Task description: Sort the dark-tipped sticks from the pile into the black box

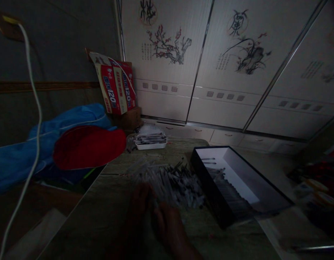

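Observation:
In dim light, my left hand [140, 198] is over the table at the near edge of a pile of clear pen barrels [167, 182], its fingers curled together. My right hand [169, 220] is just beside it, lower and to the right, with thumb and fingers pinched around a thin pale pen [155, 203]. The two hands nearly meet. What the left fingers hold is hidden in shadow. Dark-ended pens [190, 184] lie at the right of the pile. Many similar pens [231, 191] are lined up inside a black-sided box with a white interior [239, 169].
A white tray [151, 146] of thin sticks, perhaps refills, stands at the far end of the table [102, 206]. Left are a red cloth [88, 148], a blue cloth [72, 117] and a hanging white cable [38, 126]. Red cartons [116, 86] stand before the sliding cabinet doors [161, 97].

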The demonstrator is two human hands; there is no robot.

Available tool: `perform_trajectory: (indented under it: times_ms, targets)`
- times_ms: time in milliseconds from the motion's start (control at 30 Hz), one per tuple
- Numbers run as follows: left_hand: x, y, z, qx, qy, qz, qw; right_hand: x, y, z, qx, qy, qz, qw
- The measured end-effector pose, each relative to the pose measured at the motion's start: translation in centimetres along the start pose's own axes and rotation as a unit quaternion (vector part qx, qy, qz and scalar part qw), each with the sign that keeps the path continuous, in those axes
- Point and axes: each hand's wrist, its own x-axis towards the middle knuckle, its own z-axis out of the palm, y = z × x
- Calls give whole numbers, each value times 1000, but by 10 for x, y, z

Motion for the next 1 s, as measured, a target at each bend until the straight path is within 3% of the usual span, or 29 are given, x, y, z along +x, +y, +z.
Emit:
perform_trajectory:
  times_ms: [100,200,267,333,367,433,500,567,633,700,867,1000]
  targets:
    - [0,0,1,13,1,-9,1000,-5,2,8,-179,18,-5,984]
    - [2,0,-1,27,8,12,1000,-7,2,14,-251,12,15,968]
    - [2,0,-2,22,16,12,1000,-5,0,11,-182,14,27,983]
    - [2,2,-3,10,18,7,1000,0,-4,5,-13,-1,61,998]
    - [2,3,-2,0,18,3,1000,3,-4,0,93,-22,91,991]
    - [0,5,-2,-27,18,-6,999,10,-4,-7,298,-84,175,935]
    - [-1,6,-1,-49,10,-17,999,14,0,-12,446,-140,246,849]
    - [-3,6,0,-53,-2,-16,998,15,3,-14,530,-174,273,784]
    - [-4,4,0,-39,-13,-2,999,13,5,-13,564,-194,272,755]
    - [-5,2,0,-23,-25,13,999,11,3,-10,550,-190,263,769]
    - [-5,-1,2,-23,-25,12,999,1,1,-2,387,-123,192,894]
    - [4,12,-14,-1,65,57,996,-21,12,-2,166,24,124,978]
